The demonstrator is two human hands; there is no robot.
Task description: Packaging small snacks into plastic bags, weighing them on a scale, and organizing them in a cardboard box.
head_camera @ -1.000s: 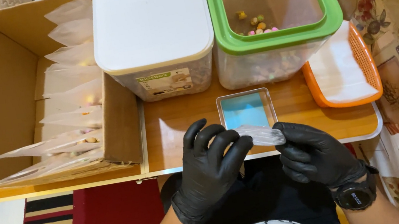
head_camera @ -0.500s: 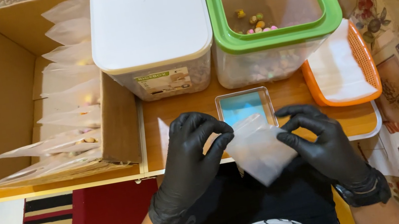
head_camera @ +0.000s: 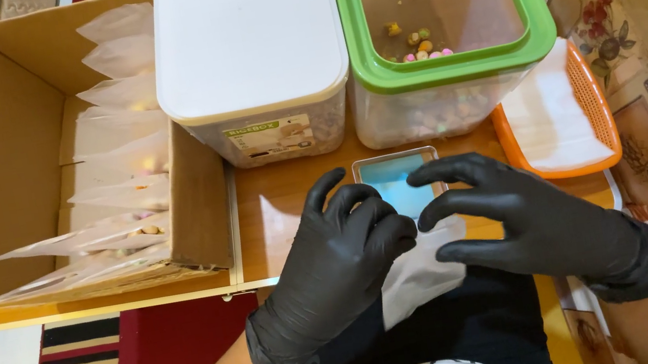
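Observation:
Both my hands wear black gloves and meet at the near edge of the wooden table (head_camera: 286,215). Between them hangs a small clear plastic bag (head_camera: 418,270), drooping toward my lap. My left hand (head_camera: 331,271) curls its fingers on the bag's upper left edge. My right hand (head_camera: 532,227) pinches the upper right edge between thumb and forefinger. Just beyond the fingertips lies a small scale with a blue top (head_camera: 388,177), partly covered by my fingers.
A cardboard box (head_camera: 2,168) holding several filled clear bags (head_camera: 120,156) stands at the left. A white-lidded tub (head_camera: 246,40) and a green-rimmed tub (head_camera: 446,67) with small coloured pieces stand behind the scale. An orange basket (head_camera: 594,103) sits at the right.
The bag was small and bunched between my fingertips, then spread out flat. Now it hangs lower toward my lap, and my hands have drawn closer together over the scale.

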